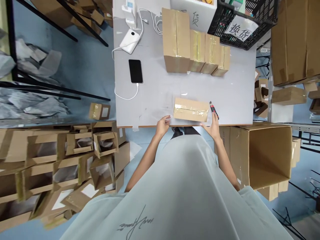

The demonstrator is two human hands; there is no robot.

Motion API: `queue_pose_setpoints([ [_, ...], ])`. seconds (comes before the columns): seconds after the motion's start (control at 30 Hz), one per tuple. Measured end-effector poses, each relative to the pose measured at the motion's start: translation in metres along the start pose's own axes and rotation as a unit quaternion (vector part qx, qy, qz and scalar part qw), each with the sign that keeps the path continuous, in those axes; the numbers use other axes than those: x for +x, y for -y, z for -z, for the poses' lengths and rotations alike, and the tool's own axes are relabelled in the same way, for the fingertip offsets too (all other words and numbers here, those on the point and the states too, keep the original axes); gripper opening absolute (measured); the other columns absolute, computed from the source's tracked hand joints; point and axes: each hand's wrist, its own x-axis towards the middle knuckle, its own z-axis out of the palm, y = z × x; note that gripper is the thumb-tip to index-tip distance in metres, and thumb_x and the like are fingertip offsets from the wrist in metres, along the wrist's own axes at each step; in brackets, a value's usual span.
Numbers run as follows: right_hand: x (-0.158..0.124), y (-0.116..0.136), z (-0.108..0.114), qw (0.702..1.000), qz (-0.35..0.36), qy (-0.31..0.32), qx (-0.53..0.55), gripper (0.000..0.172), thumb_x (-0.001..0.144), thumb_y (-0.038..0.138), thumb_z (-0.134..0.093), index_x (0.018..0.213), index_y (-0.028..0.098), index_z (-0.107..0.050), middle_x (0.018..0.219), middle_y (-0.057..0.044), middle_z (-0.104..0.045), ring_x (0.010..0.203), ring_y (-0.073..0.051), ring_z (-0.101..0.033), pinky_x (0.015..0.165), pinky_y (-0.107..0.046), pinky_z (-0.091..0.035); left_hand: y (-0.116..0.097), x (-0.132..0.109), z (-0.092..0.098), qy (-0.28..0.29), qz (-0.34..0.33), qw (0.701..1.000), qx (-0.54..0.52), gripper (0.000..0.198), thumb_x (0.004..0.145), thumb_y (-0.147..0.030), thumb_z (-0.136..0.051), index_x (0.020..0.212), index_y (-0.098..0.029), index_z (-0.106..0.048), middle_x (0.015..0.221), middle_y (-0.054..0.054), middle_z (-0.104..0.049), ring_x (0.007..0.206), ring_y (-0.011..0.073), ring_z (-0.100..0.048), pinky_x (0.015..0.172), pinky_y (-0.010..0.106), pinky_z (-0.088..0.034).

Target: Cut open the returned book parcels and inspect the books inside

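A small taped cardboard box [191, 109] lies flat near the front edge of the white table [155, 93]. My left hand [163, 124] rests at the table's edge just left of the box, fingers curled, with nothing visible in it. My right hand [213, 126] sits at the box's right end and grips a black and red utility knife [214, 110], whose tip points away from me beside the box's corner.
A row of several taped boxes [195, 46] stands at the table's back. A black phone [135, 70], a white power bank [130, 41] and cables lie at left. A black crate [240, 23] sits behind. An open carton [262, 156] stands at right; opened boxes [62, 166] are piled at left.
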Motion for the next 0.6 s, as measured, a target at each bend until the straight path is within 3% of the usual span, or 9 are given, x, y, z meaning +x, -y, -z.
queue_pose_setpoints([
  [0.13, -0.007, -0.018, -0.012, 0.995, -0.055, 0.063, 0.061, 0.124, 0.09, 0.082, -0.08, 0.181, 0.013, -0.031, 0.184, -0.029, -0.038, 0.174, -0.043, -0.036, 0.14, -0.066, -0.036, -0.005, 0.015, 0.004, -0.004, 0.012, 1.0, 0.018, 0.061, 0.084, -0.012, -0.065, 0.143, -0.021, -0.075, 0.141, 0.013, -0.082, 0.111, 0.0269, -0.084, 0.108, 0.046, -0.068],
  [0.33, 0.024, -0.015, -0.029, 0.987, -0.004, 0.11, 0.119, 0.102, 0.094, 0.057, -0.081, 0.177, 0.015, -0.04, 0.176, -0.026, -0.051, 0.167, -0.04, -0.047, 0.137, -0.064, -0.042, -0.025, 0.021, -0.009, -0.003, 0.026, 0.998, 0.051, 0.074, 0.074, -0.016, -0.075, 0.148, -0.022, -0.073, 0.146, 0.013, -0.08, 0.113, 0.0301, -0.083, 0.105, 0.045, -0.068],
  [0.47, 0.043, -0.014, -0.033, 0.979, 0.012, 0.121, 0.161, 0.089, 0.095, 0.055, -0.077, 0.17, 0.016, -0.051, 0.16, -0.023, -0.065, 0.149, -0.04, -0.063, 0.124, -0.062, -0.055, -0.041, 0.022, -0.021, -0.023, 0.04, 0.997, 0.062, 0.055, 0.078, -0.019, -0.076, 0.133, -0.019, -0.079, 0.125, 0.012, -0.086, 0.113, 0.0328, -0.082, 0.109, 0.048, -0.065],
  [0.6, 0.06, -0.017, -0.02, 0.973, 0.028, 0.114, 0.197, 0.087, 0.095, 0.066, -0.077, 0.166, 0.018, -0.058, 0.146, -0.021, -0.07, 0.126, -0.036, -0.075, 0.112, -0.055, -0.065, -0.054, 0.021, -0.023, -0.053, 0.053, 0.995, 0.06, 0.041, 0.081, -0.023, -0.077, 0.121, -0.017, -0.08, 0.121, 0.013, -0.086, 0.109, 0.0321, -0.083, 0.106, 0.047, -0.067],
])
